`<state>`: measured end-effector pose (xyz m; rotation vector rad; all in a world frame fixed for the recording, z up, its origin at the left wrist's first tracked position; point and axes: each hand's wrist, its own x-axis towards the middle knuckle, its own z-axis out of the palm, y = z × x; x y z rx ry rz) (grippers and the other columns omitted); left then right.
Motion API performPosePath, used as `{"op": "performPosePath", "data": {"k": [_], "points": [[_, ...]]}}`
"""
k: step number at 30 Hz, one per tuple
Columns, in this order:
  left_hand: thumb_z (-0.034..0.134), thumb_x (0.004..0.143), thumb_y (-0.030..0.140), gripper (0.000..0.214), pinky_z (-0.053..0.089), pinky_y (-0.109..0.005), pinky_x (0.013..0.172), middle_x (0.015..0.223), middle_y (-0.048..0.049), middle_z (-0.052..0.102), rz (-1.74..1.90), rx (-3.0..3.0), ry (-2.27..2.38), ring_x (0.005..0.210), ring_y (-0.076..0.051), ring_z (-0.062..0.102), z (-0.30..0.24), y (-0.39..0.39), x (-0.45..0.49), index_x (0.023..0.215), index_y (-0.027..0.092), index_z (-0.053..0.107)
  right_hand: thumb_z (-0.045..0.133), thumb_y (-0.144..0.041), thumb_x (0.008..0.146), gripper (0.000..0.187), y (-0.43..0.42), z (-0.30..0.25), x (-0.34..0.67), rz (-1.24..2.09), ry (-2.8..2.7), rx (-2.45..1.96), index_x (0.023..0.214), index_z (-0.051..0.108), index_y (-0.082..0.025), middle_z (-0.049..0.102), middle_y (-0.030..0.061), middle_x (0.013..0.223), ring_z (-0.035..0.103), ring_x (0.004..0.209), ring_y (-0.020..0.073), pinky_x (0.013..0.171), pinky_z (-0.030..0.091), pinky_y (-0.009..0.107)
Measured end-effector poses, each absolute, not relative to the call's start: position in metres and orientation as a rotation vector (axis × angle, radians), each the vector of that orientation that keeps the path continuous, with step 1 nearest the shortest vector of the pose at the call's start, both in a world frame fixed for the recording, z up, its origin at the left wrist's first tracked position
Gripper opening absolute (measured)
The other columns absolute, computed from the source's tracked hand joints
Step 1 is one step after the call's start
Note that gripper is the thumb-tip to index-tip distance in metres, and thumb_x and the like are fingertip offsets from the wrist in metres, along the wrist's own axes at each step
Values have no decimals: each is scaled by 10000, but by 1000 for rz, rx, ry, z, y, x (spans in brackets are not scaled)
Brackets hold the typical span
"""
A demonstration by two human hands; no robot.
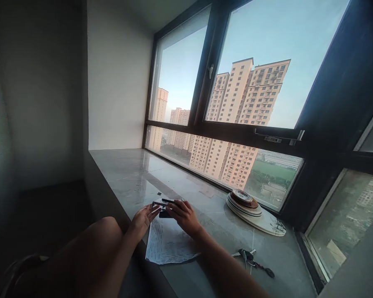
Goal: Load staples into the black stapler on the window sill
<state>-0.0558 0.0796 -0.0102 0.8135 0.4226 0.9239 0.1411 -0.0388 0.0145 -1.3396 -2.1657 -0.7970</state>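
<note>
My left hand (142, 221) and my right hand (183, 215) meet over a marble window sill (133, 174). Together they grip a small dark flat object (162, 204), too small to name; the left fingers curl under its left end and the right fingers close over its right end. Under the hands lies a printed sheet of paper (168, 244) that reaches the sill's front edge.
A stack of round plates (251, 209) sits on the sill to the right, by the window glass. A bunch of keys (251, 260) lies near the front right. My bare knee (102, 236) rises at the lower left. Tall buildings show through the dark-framed window (236, 132).
</note>
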Motion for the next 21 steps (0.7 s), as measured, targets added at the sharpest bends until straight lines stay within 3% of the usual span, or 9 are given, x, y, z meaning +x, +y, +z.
{"op": "performPosePath", "data": {"k": [4,6,9,12,16,21], "points": [[553,858,112,121,532,-394,1016,969,-107,752,1001,858,470,993,-221,717,-16,83,-54,898,148,661,505,-82,922,439,-38,18,140,-671,-2062,-1365,1265,615,-334,682,51,1223,505,1226,266,981,383,443],[560,858,129,112,541,-365,996,926,-76,751,1076,860,504,943,-192,724,-19,85,-52,897,173,655,572,-139,887,363,-38,19,143,-517,-1902,-1403,1213,640,-282,709,72,1126,571,1101,263,952,403,430],[584,865,232,106,573,-342,902,912,-63,738,1187,881,536,853,-164,720,-21,83,-51,933,174,643,678,-331,833,205,-39,18,151,-172,-1751,-1436,993,688,-203,699,49,863,609,806,219,764,463,342],[641,825,430,320,582,-323,709,936,-92,734,1255,1046,603,759,-179,701,-19,77,-51,975,147,659,704,-464,797,285,-42,16,160,147,-1763,-1452,830,678,-182,621,2,707,562,655,175,595,424,270],[608,818,566,448,526,-293,661,957,-90,734,1281,1418,708,811,-211,674,-12,67,-53,993,164,702,659,-522,835,358,-44,26,161,261,-1802,-1425,962,712,-191,668,26,831,601,778,201,675,470,285],[555,876,517,382,457,-260,647,944,-65,694,1256,1854,620,807,-188,615,2,54,-56,993,199,731,704,-500,828,455,-44,51,141,54,-1834,-1225,1204,672,-246,687,93,1122,602,1040,253,930,471,389]]}}
